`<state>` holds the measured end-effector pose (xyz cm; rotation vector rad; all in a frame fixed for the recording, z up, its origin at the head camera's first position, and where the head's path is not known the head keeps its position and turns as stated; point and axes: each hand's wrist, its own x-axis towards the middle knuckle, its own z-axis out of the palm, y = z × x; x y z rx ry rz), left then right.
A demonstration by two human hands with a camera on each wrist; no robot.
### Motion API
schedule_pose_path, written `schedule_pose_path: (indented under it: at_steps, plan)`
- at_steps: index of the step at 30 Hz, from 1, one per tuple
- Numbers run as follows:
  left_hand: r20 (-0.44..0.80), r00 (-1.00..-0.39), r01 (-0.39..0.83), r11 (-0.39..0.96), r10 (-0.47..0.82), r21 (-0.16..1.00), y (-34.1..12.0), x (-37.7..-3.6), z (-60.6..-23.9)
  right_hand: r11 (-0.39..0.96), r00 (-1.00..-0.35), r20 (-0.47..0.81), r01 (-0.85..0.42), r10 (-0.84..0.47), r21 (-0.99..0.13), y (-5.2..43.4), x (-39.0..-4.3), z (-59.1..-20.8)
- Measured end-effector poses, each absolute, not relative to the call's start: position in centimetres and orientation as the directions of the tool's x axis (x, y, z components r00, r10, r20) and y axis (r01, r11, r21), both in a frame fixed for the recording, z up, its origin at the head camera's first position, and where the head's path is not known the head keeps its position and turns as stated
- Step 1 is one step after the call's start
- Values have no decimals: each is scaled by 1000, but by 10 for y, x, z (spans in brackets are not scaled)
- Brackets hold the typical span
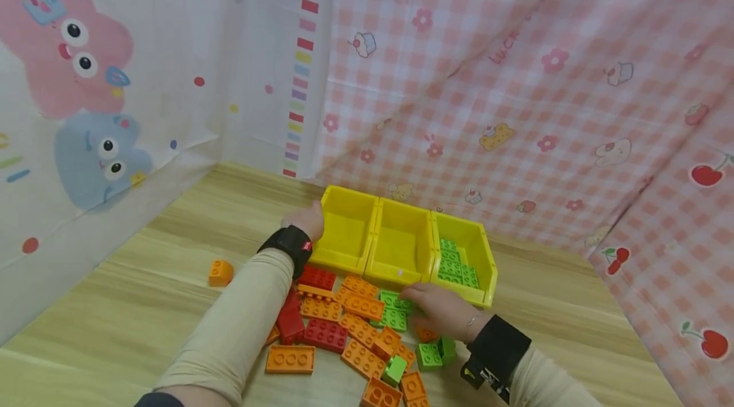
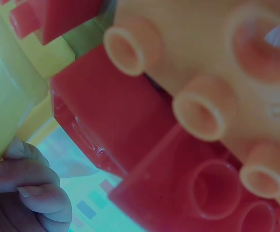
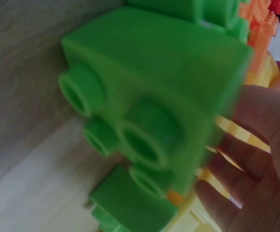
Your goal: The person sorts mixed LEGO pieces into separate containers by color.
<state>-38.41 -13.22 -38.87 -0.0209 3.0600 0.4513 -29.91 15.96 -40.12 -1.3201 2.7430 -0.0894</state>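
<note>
Looks like a small, sheet-walled corner dressed as a child's play area. Closed in at left by a white sheet (image 1: pixel 172 18) printed with cartoon figures (image 1: pixel 80 57), behind and at right by pink checked sheeting (image 1: pixel 487 88) with cherries (image 1: pixel 705 174) and cupcakes (image 1: pixel 364 44). Furnished with a wood-grain surface (image 1: pixel 183 228) bearing toy bricks (image 1: pixel 325 334) and yellow bins (image 1: pixel 398 248). Impossible to tell whether within a home or elsewhere.

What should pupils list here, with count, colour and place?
bins: three, yellow, row at back
green bricks: several, green, right bin and pile
small brick: one, light green, front of pile
orange bricks: many, orange, pile; one far left
red bricks: several, red, pile's left
table: one, wood-toned, underneath
printed sheets: count unclear, white and pink, around table
bracelet: one, silvery, right wrist
wrist straps: two, black, wrists
sleeves: two, cream, forearms
left hand: one, left bin's side
right hand: one, at green bricks
</note>
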Motion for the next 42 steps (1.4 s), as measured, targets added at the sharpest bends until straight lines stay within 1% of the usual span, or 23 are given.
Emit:
schedule_pose_path:
  at_steps: [4, 8, 14, 20, 24, 27, 31, 35, 37, 42]
  plan:
    - [-49, -999, -26, 953, -12, 303, -132, -388, -394, 620, -618, -58, -780, -784, -80, 158, -302, -408]
    - [-47, -999, -23, 956, -9, 293, -133, -392, -397, 626, -625, -44, -776, -779, -72, 158, -302, -410]
    - [-56, -998, -45, 954, -30, 297, -132, -389, -393, 664, -666, -20, -741, -746, -97, 161, -298, -408]
    - [-53, -998, -41, 958, -27, 284, -131, -385, -390, 676, -688, 29, -720, -725, -157, 171, -289, -400]
    - [-44, -999, -33, 960, -22, 278, -131, -385, -391, 708, -731, 106, -681, -674, -187, 184, -285, -391]
    - [-37, -999, -27, 961, -17, 276, -132, -387, -393, 747, -769, 222, -637, -599, -190, 196, -287, -386]
    - [-35, -999, -21, 961, -12, 275, -131, -385, -391, 808, -801, 375, -558, -467, -187, 216, -300, -383]
    - [-24, -1000, -25, 960, -19, 278, -132, -384, -390, 885, -825, 445, -445, -347, -135, 229, -318, -385]
    - [-22, -999, -30, 959, -25, 282, -133, -385, -391, 911, -823, 466, -405, -325, -79, 232, -327, -388]
    - [-15, -999, -36, 957, -33, 289, -129, -384, -391, 926, -793, 481, -349, -372, 141, 233, -348, -394]
